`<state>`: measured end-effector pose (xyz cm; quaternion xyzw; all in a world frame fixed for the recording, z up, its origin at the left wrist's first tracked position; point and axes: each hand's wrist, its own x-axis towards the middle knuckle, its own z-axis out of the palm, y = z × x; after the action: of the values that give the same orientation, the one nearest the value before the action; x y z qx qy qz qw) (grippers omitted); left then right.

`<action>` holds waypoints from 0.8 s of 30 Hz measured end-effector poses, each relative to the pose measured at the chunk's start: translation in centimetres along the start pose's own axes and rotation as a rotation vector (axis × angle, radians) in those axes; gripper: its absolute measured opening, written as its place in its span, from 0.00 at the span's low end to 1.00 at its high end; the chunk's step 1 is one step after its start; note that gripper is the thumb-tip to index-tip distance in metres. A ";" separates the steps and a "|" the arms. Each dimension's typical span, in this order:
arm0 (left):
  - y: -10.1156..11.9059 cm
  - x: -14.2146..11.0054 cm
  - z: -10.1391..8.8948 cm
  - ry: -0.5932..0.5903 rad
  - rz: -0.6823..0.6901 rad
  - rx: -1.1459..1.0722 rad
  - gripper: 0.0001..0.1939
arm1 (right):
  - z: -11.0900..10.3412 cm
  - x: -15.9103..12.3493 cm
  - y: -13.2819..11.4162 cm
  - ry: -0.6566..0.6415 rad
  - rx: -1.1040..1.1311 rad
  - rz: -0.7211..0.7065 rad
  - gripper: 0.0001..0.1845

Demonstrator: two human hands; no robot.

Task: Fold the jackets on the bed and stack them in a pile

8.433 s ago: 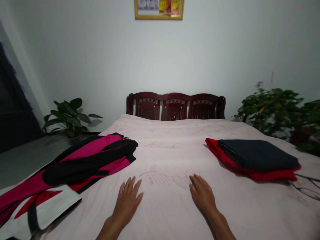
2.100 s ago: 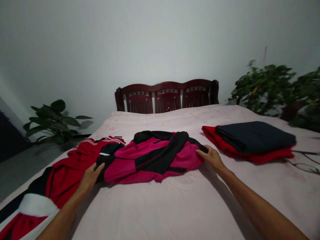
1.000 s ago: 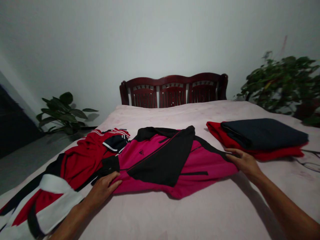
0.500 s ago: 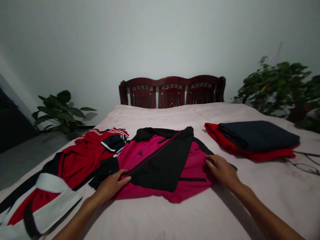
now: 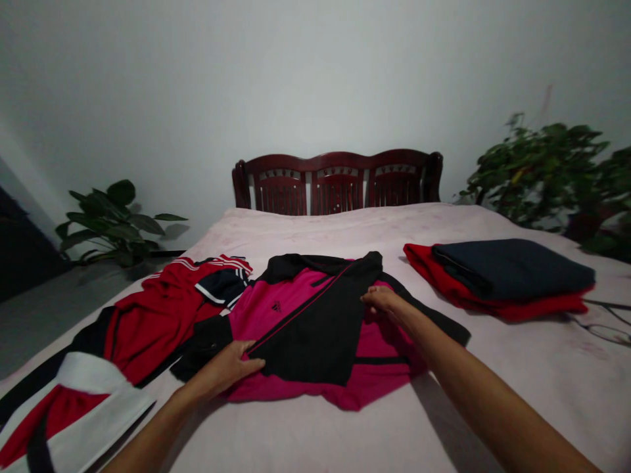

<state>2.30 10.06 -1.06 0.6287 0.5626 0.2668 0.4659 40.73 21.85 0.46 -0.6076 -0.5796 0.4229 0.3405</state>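
A folded-open magenta and black zip jacket [image 5: 315,335] lies spread in the middle of the pale pink bedcover, with a small dark logo on its chest. My left hand [image 5: 221,371] lies flat on the jacket's lower left edge, fingertips at the corner of the black panel. My right hand [image 5: 380,299] reaches across the jacket, its curled fingers on the fabric by the black panel's right edge. A black sleeve [image 5: 434,322] stretches out to the right, partly under my right forearm. A red and black track garment [image 5: 152,309] touches the jacket's left side.
The pale pink bedcover [image 5: 315,223] runs back to a dark red wooden headboard [image 5: 335,187]. A navy and red folded stack [image 5: 513,269] lies at right, with eyeglasses [image 5: 604,333] beyond it. A white and red garment [image 5: 69,420] lies at lower left. Potted plants stand on both sides.
My right hand has moved up and left from the jacket's lower right to its middle, and the black sleeve now lies out to the right. My left hand has barely shifted.
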 end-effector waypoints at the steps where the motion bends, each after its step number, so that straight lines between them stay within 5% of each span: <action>1: 0.4 0.2 -0.7 0.038 -0.006 -0.108 0.23 | 0.0 0.6 -1.1 0.009 0.047 -0.034 0.15; 6: 0.9 0.5 -4.5 0.398 -0.067 -0.513 0.32 | -0.9 0.3 -4.6 0.021 0.327 -0.301 0.31; 11: -2.1 -1.4 -4.7 0.155 -0.191 -0.250 0.29 | -1.9 -6.3 0.9 -0.135 -0.195 -0.334 0.24; 14: -3.1 -1.9 -3.4 0.085 -0.199 -0.150 0.30 | -2.5 -9.4 5.3 -0.025 -0.696 -0.452 0.32; 16: -3.0 -1.7 -2.8 0.130 -0.166 -0.196 0.31 | -3.1 -10.3 6.8 0.061 -0.904 -0.490 0.28; 20: -1.7 -1.4 -3.3 0.267 -0.054 -0.407 0.33 | -4.8 -10.5 6.2 0.117 -0.979 -0.497 0.18; 24: -2.2 -3.9 -5.3 0.240 -0.079 -0.411 0.34 | -6.9 -12.7 5.5 0.046 -0.920 -0.582 0.19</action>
<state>-4.14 7.70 0.02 0.4618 0.5721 0.4300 0.5240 49.64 9.22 -0.22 -0.5176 -0.8414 0.0005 0.1552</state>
